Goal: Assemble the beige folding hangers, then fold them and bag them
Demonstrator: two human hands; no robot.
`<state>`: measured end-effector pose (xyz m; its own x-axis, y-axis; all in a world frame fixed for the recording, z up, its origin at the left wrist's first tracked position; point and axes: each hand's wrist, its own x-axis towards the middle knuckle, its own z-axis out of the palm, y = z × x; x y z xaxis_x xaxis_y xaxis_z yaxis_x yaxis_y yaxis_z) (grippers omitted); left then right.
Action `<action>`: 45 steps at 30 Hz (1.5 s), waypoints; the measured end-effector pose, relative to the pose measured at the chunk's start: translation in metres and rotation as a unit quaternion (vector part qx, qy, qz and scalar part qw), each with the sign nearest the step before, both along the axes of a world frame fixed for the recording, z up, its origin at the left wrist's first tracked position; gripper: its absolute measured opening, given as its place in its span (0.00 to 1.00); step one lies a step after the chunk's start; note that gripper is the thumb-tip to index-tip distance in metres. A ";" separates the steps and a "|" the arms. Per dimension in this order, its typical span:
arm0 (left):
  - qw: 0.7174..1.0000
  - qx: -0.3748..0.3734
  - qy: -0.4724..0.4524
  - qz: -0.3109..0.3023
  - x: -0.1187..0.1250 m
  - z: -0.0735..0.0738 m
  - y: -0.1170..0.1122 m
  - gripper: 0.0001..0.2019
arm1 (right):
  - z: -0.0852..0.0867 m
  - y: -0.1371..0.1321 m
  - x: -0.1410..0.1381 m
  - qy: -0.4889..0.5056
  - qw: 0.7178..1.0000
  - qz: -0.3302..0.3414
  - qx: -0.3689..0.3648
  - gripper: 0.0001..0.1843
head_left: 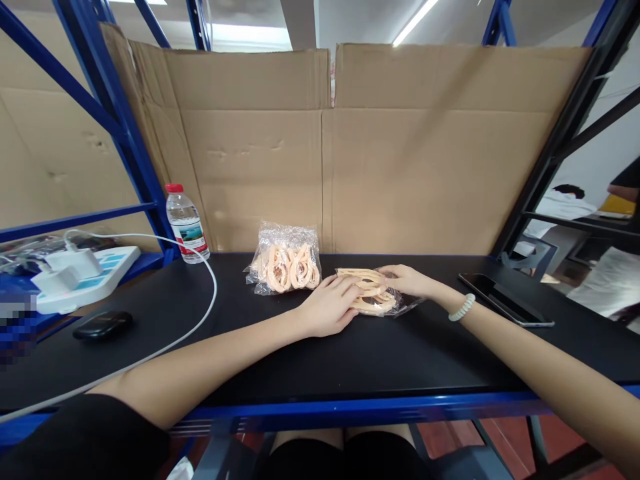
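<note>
A clear plastic bag of beige loops (373, 303) lies flat on the black tabletop in front of me. My left hand (330, 305) rests over its left side, fingers stretched out across the loops. At the bag's upper right, my right hand (406, 280) has its fingers bent over the edge and appears to grip it; the thumb is partly hidden. Just behind my left hand stands a second clear bag of beige loops (290, 267), untouched. What the loops are made of, I cannot tell.
A water bottle (187, 225) with a red cap stands at the back left. Nearby are a black mouse (103, 325), a white power strip (117, 270) and a trailing white cable (213, 293). A phone (503, 300) lies right. Cardboard (425, 167) walls the back. Beyond the frame, a person (565, 203) is visible.
</note>
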<state>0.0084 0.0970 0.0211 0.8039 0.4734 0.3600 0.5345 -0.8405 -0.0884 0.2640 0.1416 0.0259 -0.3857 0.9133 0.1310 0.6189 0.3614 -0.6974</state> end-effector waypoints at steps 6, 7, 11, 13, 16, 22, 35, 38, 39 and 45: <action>0.994 0.040 0.024 0.100 0.015 0.003 0.008 0.13 | -0.004 0.046 -0.021 0.068 0.991 -0.056 -0.097 0.15; 0.993 0.039 0.034 0.102 0.017 0.003 0.010 0.13 | -0.004 0.053 -0.028 0.086 0.988 -0.071 -0.105 0.14; 0.990 0.028 0.059 0.126 0.021 0.000 0.019 0.13 | 0.000 0.077 -0.045 0.154 0.969 -0.159 -0.114 0.18; 0.988 0.021 0.061 0.140 0.020 0.000 0.022 0.13 | 0.005 0.083 -0.040 0.192 0.955 -0.199 -0.110 0.18; 0.988 0.004 0.056 0.145 0.018 0.002 0.024 0.13 | 0.014 0.080 -0.016 0.256 0.931 -0.246 -0.083 0.18; 0.990 -0.064 -0.006 0.129 0.016 0.011 0.012 0.12 | 0.036 0.043 0.028 0.374 0.893 -0.251 0.020 0.13; 0.758 -0.552 -0.331 0.105 0.017 0.014 -0.020 0.23 | 0.023 -0.026 -0.035 0.502 0.848 -0.136 0.098 0.08; 0.734 -0.580 -0.339 0.098 0.016 0.015 -0.022 0.20 | 0.038 -0.034 -0.028 0.525 0.820 -0.148 0.177 0.09; 0.721 -0.593 -0.347 0.095 0.016 0.015 -0.024 0.21 | 0.042 -0.036 -0.027 0.541 0.806 -0.138 0.195 0.09; 0.656 -0.618 -0.431 0.049 0.026 0.018 -0.039 0.24 | 0.024 -0.058 -0.063 0.612 0.786 -0.069 0.061 0.06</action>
<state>0.0342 0.0581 0.0394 0.4982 0.8658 -0.0476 -0.0047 0.0575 0.9983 0.2010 0.0836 0.0502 0.1998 0.8869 0.4165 -0.4479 0.4608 -0.7662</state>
